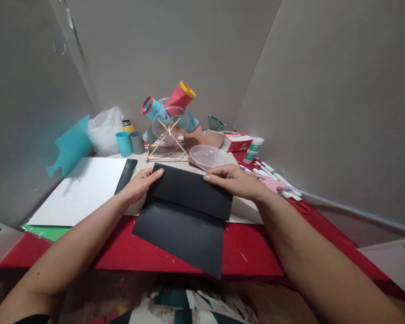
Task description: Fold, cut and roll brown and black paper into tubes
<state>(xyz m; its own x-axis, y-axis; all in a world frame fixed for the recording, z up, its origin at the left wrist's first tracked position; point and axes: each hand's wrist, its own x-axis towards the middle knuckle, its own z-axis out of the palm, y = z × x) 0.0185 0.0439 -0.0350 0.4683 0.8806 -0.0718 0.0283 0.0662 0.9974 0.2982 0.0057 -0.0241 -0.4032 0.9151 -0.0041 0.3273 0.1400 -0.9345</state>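
A sheet of black paper point(182, 229) hangs between my hands over the front of the table. Its top part is folded over, and a crease or fold edge runs across it. My left hand point(142, 183) pinches the upper left corner, thumb on the near face. My right hand point(234, 180) grips the upper right edge in the same way, thumb pointing inward. The fingers behind the paper are hidden. Just beyond stands a model wheel point(170, 123) of clear discs and coloured paper tubes on a wooden stick frame point(168, 144).
Left lie white paper point(84, 191) and a torn blue sheet point(70, 146), near a plastic bag point(106, 130) and two small paper tubes point(124, 144). A clear plastic lid point(207, 156) is behind my right hand. Markers point(273, 173), stacked tubs point(254, 150) and a red box point(238, 141) sit right. Grey walls enclose the red-covered table point(253, 252).
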